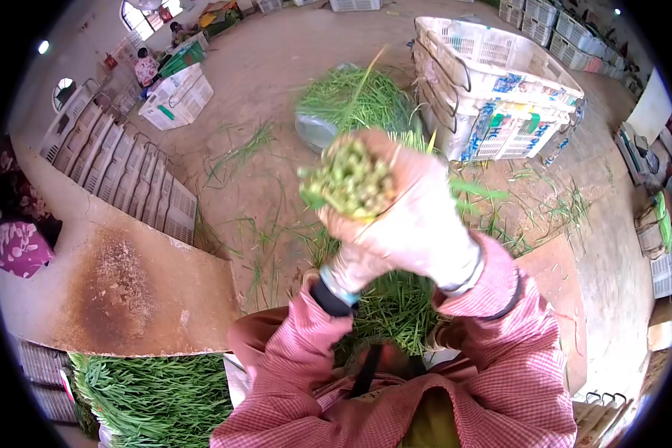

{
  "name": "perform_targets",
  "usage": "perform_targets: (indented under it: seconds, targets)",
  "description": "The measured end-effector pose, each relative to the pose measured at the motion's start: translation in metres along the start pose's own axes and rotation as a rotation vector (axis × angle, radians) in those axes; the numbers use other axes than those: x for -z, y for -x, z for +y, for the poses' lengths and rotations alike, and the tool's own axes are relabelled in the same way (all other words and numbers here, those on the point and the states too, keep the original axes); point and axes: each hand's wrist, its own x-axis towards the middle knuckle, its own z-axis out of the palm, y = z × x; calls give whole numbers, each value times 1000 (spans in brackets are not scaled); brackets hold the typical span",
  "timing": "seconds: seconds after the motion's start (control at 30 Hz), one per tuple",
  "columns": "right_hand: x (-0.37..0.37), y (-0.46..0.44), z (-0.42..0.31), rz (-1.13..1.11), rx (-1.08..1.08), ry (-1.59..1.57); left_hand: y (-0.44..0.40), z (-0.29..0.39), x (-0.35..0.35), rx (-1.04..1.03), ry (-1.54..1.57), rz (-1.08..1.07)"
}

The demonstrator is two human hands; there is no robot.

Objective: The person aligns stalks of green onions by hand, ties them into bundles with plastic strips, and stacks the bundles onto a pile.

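Note:
A bundle of green stalks [355, 179] is raised in front of me, its pale cut ends facing up toward the camera. My right hand [429, 205], blurred by motion, is closed around the bundle's right side. Lower and partly hidden behind it, my left hand [358, 263] is closed against the underside of the same bundle. Between my knees lies a heap of loose green leaves [396, 310]. Just beyond my hands, a clear plastic bag [317, 128] is heaped with thin green trimmings [351, 97].
Stacked white crates [493, 112] stand ahead to the right. On the left are a brown-stained board [119, 291], more stacked crates [127, 164] and a pile of green leafy stalks [157, 399]. Scattered leaves cover the floor. Another person [146, 67] sits at the far left.

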Motion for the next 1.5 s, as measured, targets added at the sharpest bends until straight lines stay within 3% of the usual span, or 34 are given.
perform_targets:
  seconds: [0.03,0.1,0.13,0.17,0.23,0.3,0.37,0.4,0.43,0.5,0.57,0.6,0.63,0.7,0.77,0.8,0.83,0.87,0.9,0.97,1.07,1.17,1.2,1.23,1.3,1.4,1.43,1.5]
  targets:
    - [-14,13,1,-84,-152,61,27,-30,26,-191,-428,114]
    - [-54,40,30,-110,-229,33,68,-71,51,-435,-553,272]
    - [-54,40,21,-348,-360,33,80,-75,32,-398,-319,370]
    - [-63,47,24,-376,-352,25,94,-78,14,-360,-81,470]
    - [-83,58,31,-385,-18,160,107,-82,34,-293,191,489]
    - [-52,69,24,-585,-74,203,127,-80,77,-333,149,401]
    - [-21,95,27,-685,-228,276,120,-30,2,-416,190,558]
    - [-18,110,40,-742,-360,-18,119,-21,0,-379,324,432]
    - [-26,127,47,-582,-341,-146,118,-23,1,-369,270,470]
    - [-27,117,36,-582,-456,40,111,-34,7,-411,259,560]
    - [-34,98,27,-573,-377,4,116,-26,4,-405,315,383]
    - [-43,84,15,-568,-353,-57,122,-26,5,-439,264,408]
    - [-53,64,-8,-625,-369,76,129,-23,8,-477,210,440]
    - [-93,29,-54,-692,-143,25,147,-4,21,-639,19,502]
    - [-145,1,-101,-785,11,60,182,60,21,-767,16,504]
    - [-183,-8,-103,-797,111,124,208,94,18,-743,30,431]
    - [-214,-14,-123,-889,128,-3,233,123,22,-777,104,480]
    - [-252,-18,-127,-892,180,-44,257,145,39,-802,279,376]
    - [-276,-12,-132,-906,198,-55,281,165,48,-846,259,364]
    - [-304,-2,-132,-927,-70,-100,301,166,88,-901,168,515]
    - [-309,36,-64,-644,-302,-674,290,149,85,-671,169,716]
    - [-257,55,-41,-264,-596,-1102,256,131,59,-318,-256,489]
    - [-239,59,-40,-135,-502,-1187,243,117,41,-203,-380,492]
    - [-224,62,-47,94,-575,-1166,236,97,55,-115,-600,449]
    - [-215,71,-30,356,-553,-1198,230,62,47,5,-618,478]
    - [-205,99,-9,332,-657,-1099,233,38,47,290,-529,541]
    - [-203,109,-2,258,-645,-1091,239,37,48,320,-525,544]
    - [-179,129,18,-65,-651,-1029,259,40,51,390,-149,402]
